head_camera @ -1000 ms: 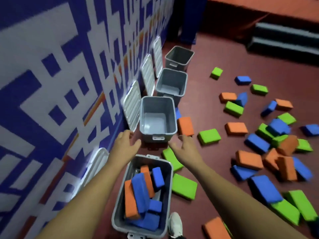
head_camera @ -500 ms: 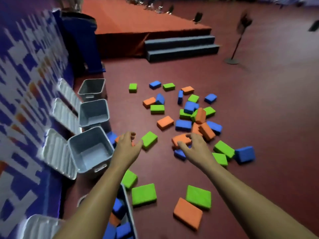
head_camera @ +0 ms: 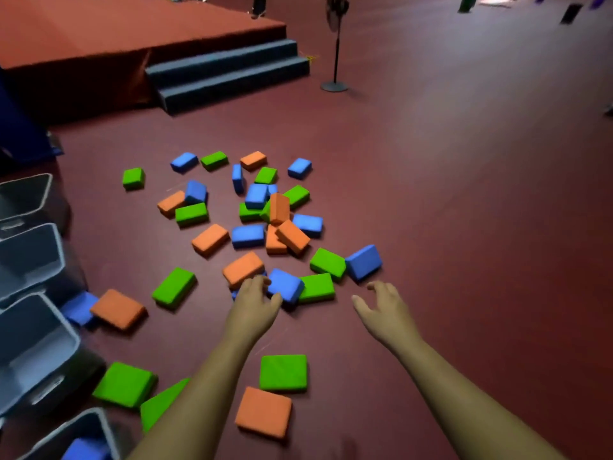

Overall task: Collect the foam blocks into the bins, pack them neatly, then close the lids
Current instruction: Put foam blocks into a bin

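Blue, green and orange rectangular foam blocks [head_camera: 247, 235] litter the maroon floor [head_camera: 431, 194]. Left hand [head_camera: 253, 310] and right hand [head_camera: 384, 310] hover loose-fingered, holding nothing. Grey plastic bins [head_camera: 39, 343] are cropped at the left.

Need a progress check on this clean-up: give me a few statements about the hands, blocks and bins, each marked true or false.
1. The right hand holds an orange foam block. False: it holds nothing and its fingers are spread.
2. The left hand is at a blue foam block lying on the floor. True.
3. Every foam block is in a bin. False: many blue, green and orange ones lie scattered on the floor.
4. The grey bins along the left edge stand with their tops open. True.
5. A pedestal fan stands on the floor to the right of the steps. True.
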Demonstrator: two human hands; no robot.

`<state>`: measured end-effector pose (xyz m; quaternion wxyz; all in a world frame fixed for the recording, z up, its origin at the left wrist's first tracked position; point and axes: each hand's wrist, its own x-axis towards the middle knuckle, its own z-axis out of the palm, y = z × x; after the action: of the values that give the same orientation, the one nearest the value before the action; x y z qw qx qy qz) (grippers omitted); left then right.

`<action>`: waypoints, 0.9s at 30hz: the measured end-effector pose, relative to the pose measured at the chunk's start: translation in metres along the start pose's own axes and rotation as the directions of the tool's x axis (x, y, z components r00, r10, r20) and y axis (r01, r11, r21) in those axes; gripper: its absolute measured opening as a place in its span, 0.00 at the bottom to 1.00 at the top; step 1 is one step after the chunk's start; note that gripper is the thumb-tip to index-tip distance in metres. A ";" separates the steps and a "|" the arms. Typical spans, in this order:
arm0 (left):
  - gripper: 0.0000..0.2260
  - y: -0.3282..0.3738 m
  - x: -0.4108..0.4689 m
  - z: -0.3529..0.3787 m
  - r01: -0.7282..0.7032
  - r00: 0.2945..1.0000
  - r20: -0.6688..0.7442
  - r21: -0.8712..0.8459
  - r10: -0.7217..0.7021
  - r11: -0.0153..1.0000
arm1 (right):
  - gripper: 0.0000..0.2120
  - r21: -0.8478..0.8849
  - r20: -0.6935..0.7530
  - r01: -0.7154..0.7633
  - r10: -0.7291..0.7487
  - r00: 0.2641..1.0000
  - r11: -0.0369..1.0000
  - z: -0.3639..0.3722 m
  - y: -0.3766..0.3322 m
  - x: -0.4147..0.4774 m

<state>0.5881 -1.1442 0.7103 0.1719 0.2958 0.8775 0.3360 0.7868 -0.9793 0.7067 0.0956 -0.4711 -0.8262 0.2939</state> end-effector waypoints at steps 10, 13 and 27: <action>0.21 0.087 0.109 0.095 -0.117 0.991 0.085 0.135 0.106 0.984 | 0.24 -0.085 0.018 0.007 -0.005 1.000 0.996 -0.037 0.067 0.129; 0.22 0.096 0.167 0.121 -0.100 0.992 0.092 0.127 0.089 0.987 | 0.22 -0.096 0.034 0.029 -0.026 0.999 0.995 -0.038 0.071 0.191; 0.15 0.277 0.504 0.261 -0.239 0.955 0.192 0.044 0.227 0.970 | 0.22 -0.227 0.019 -0.044 0.050 0.999 0.973 -0.129 0.130 0.530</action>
<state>0.4447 -0.5314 0.6635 0.2019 0.4328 0.8275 0.2954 0.6514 -0.4358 0.6727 0.0241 -0.4945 -0.8441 0.2059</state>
